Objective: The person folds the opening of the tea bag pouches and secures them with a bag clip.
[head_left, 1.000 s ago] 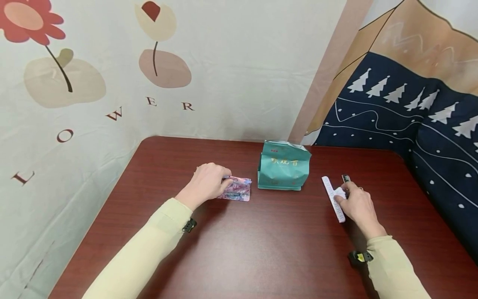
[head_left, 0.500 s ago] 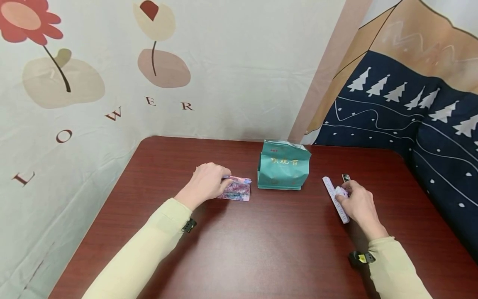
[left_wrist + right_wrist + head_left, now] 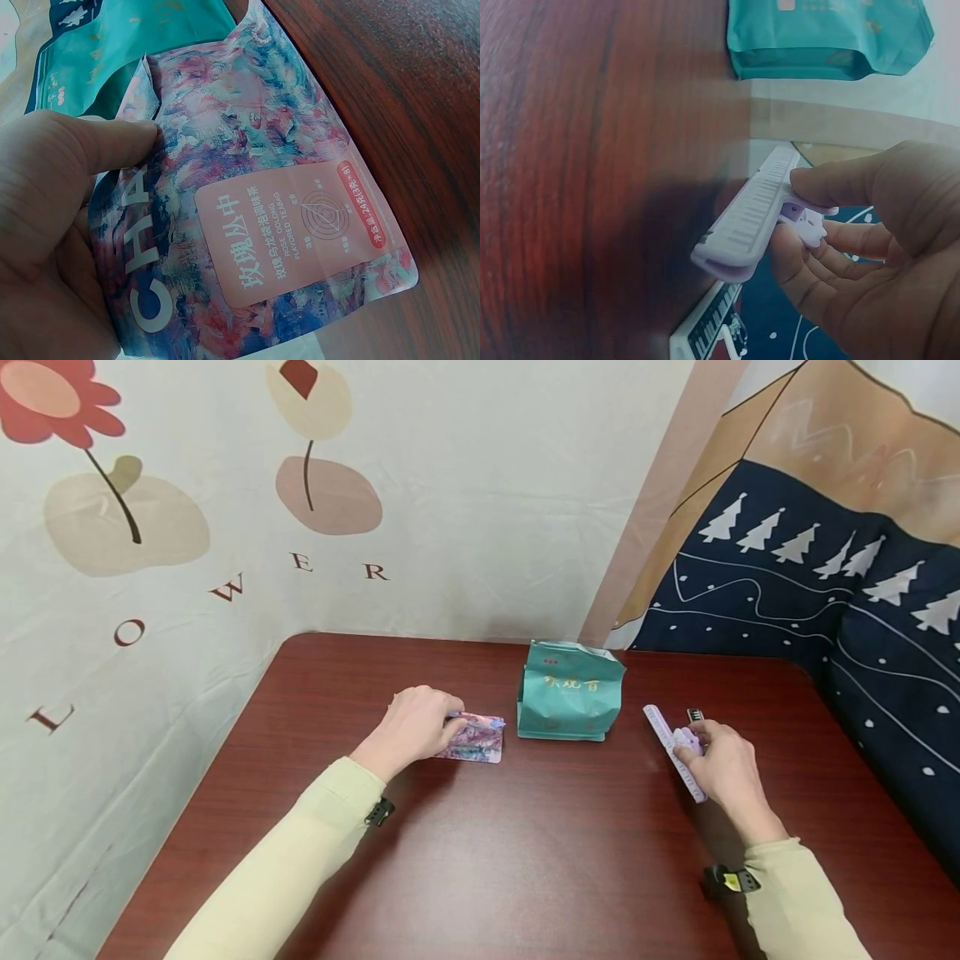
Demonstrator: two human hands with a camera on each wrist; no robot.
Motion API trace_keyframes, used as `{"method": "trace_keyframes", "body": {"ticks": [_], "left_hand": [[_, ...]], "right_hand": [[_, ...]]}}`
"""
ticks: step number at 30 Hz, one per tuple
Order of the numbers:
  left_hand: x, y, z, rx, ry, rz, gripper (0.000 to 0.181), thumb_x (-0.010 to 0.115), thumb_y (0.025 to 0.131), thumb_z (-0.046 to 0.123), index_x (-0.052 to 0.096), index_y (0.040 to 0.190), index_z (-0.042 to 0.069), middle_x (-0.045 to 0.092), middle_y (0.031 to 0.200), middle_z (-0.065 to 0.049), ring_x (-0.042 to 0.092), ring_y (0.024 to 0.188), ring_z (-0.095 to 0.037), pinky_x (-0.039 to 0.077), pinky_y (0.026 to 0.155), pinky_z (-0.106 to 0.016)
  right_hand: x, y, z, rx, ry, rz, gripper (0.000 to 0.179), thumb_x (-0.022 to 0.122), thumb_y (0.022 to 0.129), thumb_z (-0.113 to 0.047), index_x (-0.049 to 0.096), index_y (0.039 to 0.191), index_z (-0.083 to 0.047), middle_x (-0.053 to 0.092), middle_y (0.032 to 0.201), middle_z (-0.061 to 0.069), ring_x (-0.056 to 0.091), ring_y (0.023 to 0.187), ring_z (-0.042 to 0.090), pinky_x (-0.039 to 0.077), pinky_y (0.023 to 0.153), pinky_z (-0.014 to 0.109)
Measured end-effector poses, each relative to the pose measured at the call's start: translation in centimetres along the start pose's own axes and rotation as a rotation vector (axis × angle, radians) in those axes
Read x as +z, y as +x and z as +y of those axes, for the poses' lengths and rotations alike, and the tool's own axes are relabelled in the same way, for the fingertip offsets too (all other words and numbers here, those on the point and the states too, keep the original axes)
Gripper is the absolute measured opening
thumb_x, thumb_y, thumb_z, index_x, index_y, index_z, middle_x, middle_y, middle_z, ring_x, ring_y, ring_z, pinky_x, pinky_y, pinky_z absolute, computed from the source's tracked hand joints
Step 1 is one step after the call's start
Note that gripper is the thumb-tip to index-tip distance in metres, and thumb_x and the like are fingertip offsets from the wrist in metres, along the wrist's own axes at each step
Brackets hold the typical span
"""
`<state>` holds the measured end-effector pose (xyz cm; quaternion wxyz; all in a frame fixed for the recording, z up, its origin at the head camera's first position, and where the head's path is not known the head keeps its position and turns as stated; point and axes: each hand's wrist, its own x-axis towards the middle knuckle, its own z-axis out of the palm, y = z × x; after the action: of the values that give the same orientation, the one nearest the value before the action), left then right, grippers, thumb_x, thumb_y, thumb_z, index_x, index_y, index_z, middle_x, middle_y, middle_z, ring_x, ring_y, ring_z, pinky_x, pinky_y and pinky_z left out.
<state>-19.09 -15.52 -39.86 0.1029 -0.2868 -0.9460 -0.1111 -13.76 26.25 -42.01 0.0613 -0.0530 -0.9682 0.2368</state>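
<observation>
My left hand (image 3: 422, 724) grips a small pink-and-blue tea pouch (image 3: 247, 150) by its edge, thumb across the printed front; the fingers behind it are hidden. In the left wrist view the pouch shows a pink label reading rose oolong teabag. My right hand (image 3: 727, 768) pinches a long lilac sealing clip (image 3: 754, 202) by its handle tabs, between thumb and fingers. Piano-key markings run along the clip's bar, tilted just over the table in the right wrist view. A second clip with dark piano keys (image 3: 716, 319) lies beyond it, partly behind the right hand in the head view.
A teal tea bag (image 3: 572, 693) with gold lettering stands upright at the back of the dark red-brown table (image 3: 540, 852), between the two hands. Patterned cloth (image 3: 480, 485) hangs behind the table and along its right side.
My right hand has shifted slightly right and drawn the lilac clip up and tilted it, uncovering more of its handle. The left hand and the pouch stay put.
</observation>
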Motion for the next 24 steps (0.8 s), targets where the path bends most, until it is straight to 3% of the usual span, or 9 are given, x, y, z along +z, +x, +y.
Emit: {"method": "trace_keyframes", "body": {"ticks": [12, 24], "left_hand": [[0.0, 0.0, 0.0, 0.002, 0.002, 0.000, 0.028, 0.077, 0.092, 0.023, 0.062, 0.069, 0.019, 0.057, 0.059, 0.007, 0.049, 0.055, -0.016, 0.039, 0.049, -0.035], [0.0, 0.0, 0.0, -0.002, 0.005, -0.003, 0.029, 0.077, 0.092, 0.023, 0.061, 0.068, 0.019, 0.056, 0.058, 0.007, 0.049, 0.055, -0.017, 0.039, 0.049, -0.035]], "right_hand": [[-0.7, -0.5, -0.6, -0.096, 0.004, 0.093, 0.037, 0.076, 0.087, -0.007, 0.064, 0.117, 0.012, 0.063, 0.106, 0.034, 0.060, 0.086, 0.043, 0.049, 0.071, 0.050], [-1.5, -0.8, -1.3, -0.083, 0.037, 0.082, 0.035, 0.077, 0.090, -0.009, 0.062, 0.117, 0.009, 0.065, 0.107, 0.034, 0.063, 0.085, 0.040, 0.052, 0.066, 0.042]]}}
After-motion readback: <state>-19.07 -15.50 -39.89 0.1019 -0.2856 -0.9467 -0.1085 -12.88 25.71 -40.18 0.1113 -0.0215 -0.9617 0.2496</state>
